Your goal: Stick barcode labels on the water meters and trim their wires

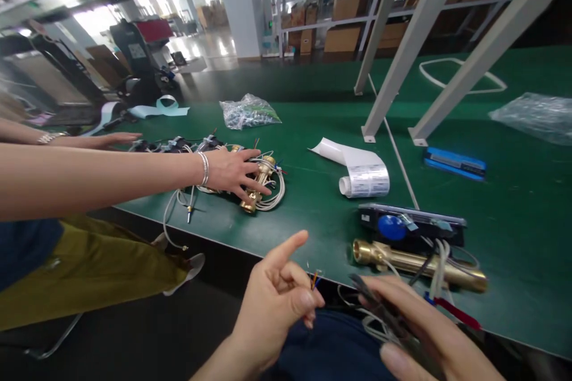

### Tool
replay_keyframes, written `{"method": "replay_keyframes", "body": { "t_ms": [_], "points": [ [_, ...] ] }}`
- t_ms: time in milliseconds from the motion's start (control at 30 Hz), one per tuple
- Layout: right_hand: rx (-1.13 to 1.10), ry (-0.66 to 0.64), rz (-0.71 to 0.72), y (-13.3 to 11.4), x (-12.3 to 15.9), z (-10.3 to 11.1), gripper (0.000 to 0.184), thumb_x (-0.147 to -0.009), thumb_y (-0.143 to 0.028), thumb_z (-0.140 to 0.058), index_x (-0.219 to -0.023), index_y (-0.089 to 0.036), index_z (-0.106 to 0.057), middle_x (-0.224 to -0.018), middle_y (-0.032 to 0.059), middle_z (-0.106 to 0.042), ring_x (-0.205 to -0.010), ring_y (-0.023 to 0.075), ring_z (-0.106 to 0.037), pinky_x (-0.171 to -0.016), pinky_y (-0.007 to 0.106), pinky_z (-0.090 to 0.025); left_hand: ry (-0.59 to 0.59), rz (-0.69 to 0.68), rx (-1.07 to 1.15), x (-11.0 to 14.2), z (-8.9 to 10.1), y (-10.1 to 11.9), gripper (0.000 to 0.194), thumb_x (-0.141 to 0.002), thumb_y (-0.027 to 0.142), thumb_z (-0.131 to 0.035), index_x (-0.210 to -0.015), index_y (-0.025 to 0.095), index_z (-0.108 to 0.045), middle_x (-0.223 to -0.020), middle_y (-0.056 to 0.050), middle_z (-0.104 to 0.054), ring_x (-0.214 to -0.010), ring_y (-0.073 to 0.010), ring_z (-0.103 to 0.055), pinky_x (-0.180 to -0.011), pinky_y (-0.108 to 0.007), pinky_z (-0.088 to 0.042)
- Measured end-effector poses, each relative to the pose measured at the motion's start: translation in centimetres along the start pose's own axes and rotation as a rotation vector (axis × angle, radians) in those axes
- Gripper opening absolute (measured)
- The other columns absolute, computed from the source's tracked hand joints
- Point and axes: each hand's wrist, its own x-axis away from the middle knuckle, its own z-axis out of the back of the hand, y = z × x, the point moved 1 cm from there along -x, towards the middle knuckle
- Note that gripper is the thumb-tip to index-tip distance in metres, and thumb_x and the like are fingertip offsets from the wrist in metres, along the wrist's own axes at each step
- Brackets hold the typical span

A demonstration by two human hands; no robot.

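Head view, left fingers [302,299] pinched on wires [315,279]

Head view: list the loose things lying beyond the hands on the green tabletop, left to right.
Light blue ribbon, plastic bag of small parts, roll of printed labels, blue packet, crumpled clear plastic.
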Motion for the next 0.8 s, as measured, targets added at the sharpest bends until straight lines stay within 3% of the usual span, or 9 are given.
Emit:
{"method": "replay_keyframes", "body": {
  "t_ms": [133,300,400,500,600,800],
  "points": [
    [0.075,0.006,0.064,-2.1,-2.2,-0.2,0.037,-0.09,-0.04,-0.052,-0.122,-0.023,-0.058,-0.114,0.0073,-0.068,-0.103,0.0178,-0.066,-0.084,0.018,-0.054,0.148,-0.021,-0.111,0.3,-0.1,0.1,0.029,-0.06,0.029,-0.087,-0.085,0.02,-0.076,-0.064,0.0,-0.066,-0.052,-0.0047,-0.058,-0.051,-0.01,-0.048],
    [0.196,0.063,0.063,-2.0,-1.3,-1.0,0.037,-0.088,-0.034,-0.054,-0.124,-0.023,-0.055,-0.117,0.0058,-0.066,-0.108,0.016,-0.064,-0.087,0.018,-0.053,0.212,-0.03,-0.211,0.6,-0.1,0.3,0.04,-0.065,0.026,-0.084,-0.103,0.023,-0.072,-0.067,0.002,-0.066,-0.057,-0.0055,-0.06,-0.057,-0.013,-0.049],
    [0.216,0.044,0.036,-1.7,-1.0,-1.5,0.04,-0.087,-0.035,-0.055,-0.126,-0.024,-0.053,-0.119,0.0051,-0.064,-0.11,0.0159,-0.063,-0.087,0.019,-0.053,0.24,-0.009,-0.274,0.5,-0.1,0.3,0.025,-0.065,0.027,-0.083,-0.084,0.016,-0.072,-0.068,0.0,-0.067,-0.058,-0.0063,-0.06,-0.058,-0.014,-0.049],
    [0.215,0.034,0.005,-1.6,-1.2,-1.8,0.041,-0.088,-0.034,-0.054,-0.127,-0.024,-0.052,-0.121,0.0049,-0.063,-0.112,0.0159,-0.061,-0.089,0.02,-0.053,0.279,0.013,-0.289,0.4,-0.1,0.2,0.027,-0.063,0.027,-0.084,-0.08,0.014,-0.068,-0.067,0.001,-0.067,-0.057,-0.0069,-0.06,-0.057,-0.014,-0.049],
    [0.195,0.029,-0.019,-1.5,-1.5,-1.9,0.04,-0.088,-0.033,-0.053,-0.127,-0.024,-0.051,-0.122,0.0049,-0.063,-0.114,0.0152,-0.06,-0.09,0.02,-0.052,0.289,0.015,-0.27,0.3,-0.2,0.2,0.031,-0.061,0.027,-0.085,-0.079,0.015,-0.063,-0.064,0.002,-0.065,-0.055,-0.0067,-0.059,-0.055,-0.014,-0.048],
    [0.144,-0.025,-0.053,-1.6,-1.4,-1.8,0.037,-0.089,-0.032,-0.052,-0.125,-0.024,-0.054,-0.122,0.0037,-0.063,-0.114,0.0133,-0.06,-0.092,0.018,-0.05,0.235,-0.04,-0.272,0.4,-0.3,0.1,0.018,-0.066,0.024,-0.082,-0.075,0.015,-0.07,-0.072,0.0,-0.067,-0.058,-0.0066,-0.06,-0.058,-0.015,-0.05]
  ]
}}
